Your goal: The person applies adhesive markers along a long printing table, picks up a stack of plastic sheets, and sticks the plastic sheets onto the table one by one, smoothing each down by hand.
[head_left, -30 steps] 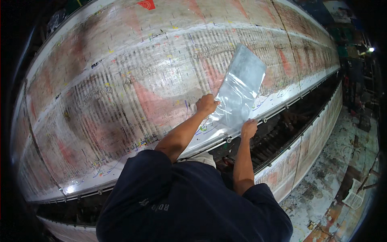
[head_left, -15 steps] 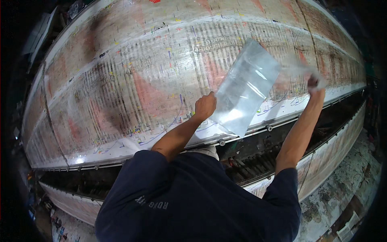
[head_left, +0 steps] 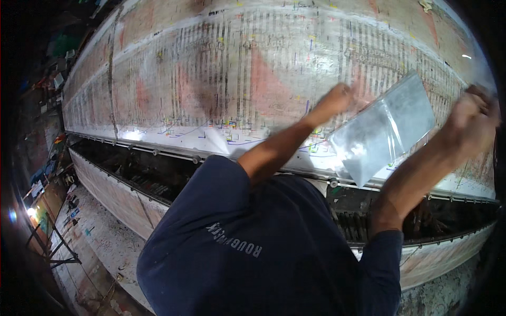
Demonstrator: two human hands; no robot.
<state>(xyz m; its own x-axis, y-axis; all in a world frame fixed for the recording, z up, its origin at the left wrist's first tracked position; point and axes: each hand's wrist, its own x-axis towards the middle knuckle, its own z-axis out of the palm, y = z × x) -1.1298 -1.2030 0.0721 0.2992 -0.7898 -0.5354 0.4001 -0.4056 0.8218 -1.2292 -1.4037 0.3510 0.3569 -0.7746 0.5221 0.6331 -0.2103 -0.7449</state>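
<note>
The left hand (head_left: 337,100), fingers curled, is near a grey sheet (head_left: 390,129) on the table (head_left: 269,113), the right hand (head_left: 469,120) too blurred to tell its fingers' state.

A partly glossy grey sheet (head_left: 387,131) lies slanted on the table (head_left: 295,68).

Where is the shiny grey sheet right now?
In the head view, the shiny grey sheet is right of centre on the long, stained work surface, between the left hand and the right hand.
</note>
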